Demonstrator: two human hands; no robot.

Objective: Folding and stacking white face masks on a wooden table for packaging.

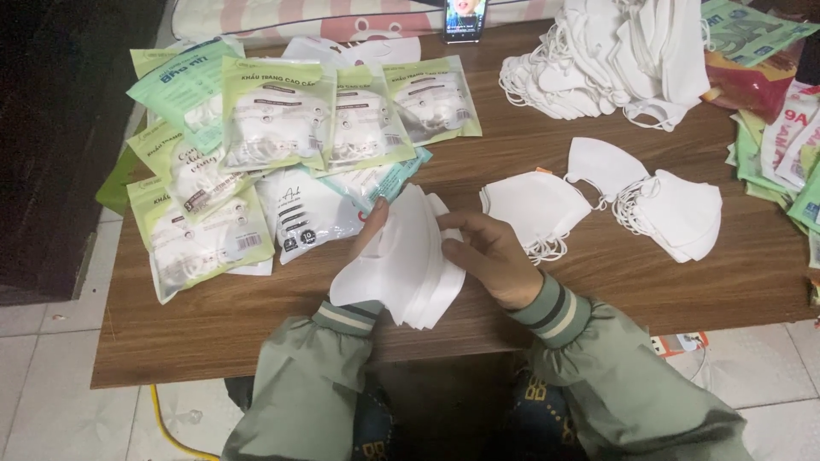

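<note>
Both my hands hold a stack of white folded face masks (408, 256) above the near middle of the brown wooden table (213, 329). My left hand (371, 229) is mostly hidden behind the stack, only fingers showing at its upper left edge. My right hand (491, 254) grips the stack's right side with fingers curled over the edge. Just right of my hands lie two small piles of white masks (534, 205) (675, 213) and a single mask (602, 166).
Sealed green-and-clear mask packets (273, 111) are spread over the table's left part. A big heap of loose white masks (615, 55) sits at the back right. Empty coloured packets (781, 137) line the right edge. A phone (465, 19) stands at the back. Tiled floor lies below.
</note>
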